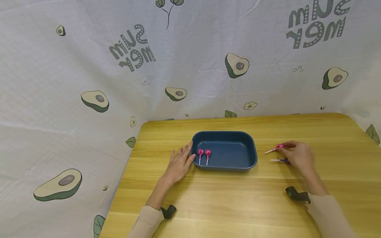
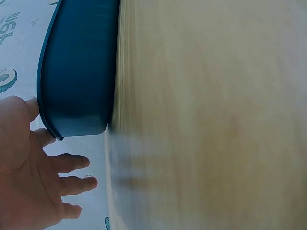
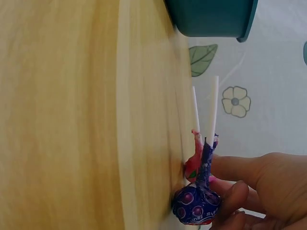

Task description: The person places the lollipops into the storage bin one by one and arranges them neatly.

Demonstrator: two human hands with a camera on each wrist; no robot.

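Observation:
A dark blue rectangular tray [image 1: 226, 167] stands on the wooden table, with two pink lollipops [image 1: 207, 152] inside its left end. My left hand [image 1: 178, 165] touches the tray's left end with thumb and index finger; in the left wrist view its other fingers are spread and straight. To the right of the tray, my right hand [image 1: 299, 157] pinches the candy end of a pink lollipop [image 1: 279, 146]. A purple lollipop [image 3: 196, 203] lies just nearer to me, close under that hand. Both their white sticks point toward the tray.
The wooden table [image 1: 220, 205] reaches back to a white cloth [image 1: 202, 66] printed with avocados, which hangs behind and at the left. A dark wrist-camera mount [image 1: 297, 195] sticks out from the right sleeve, another [image 1: 169, 212] from the left.

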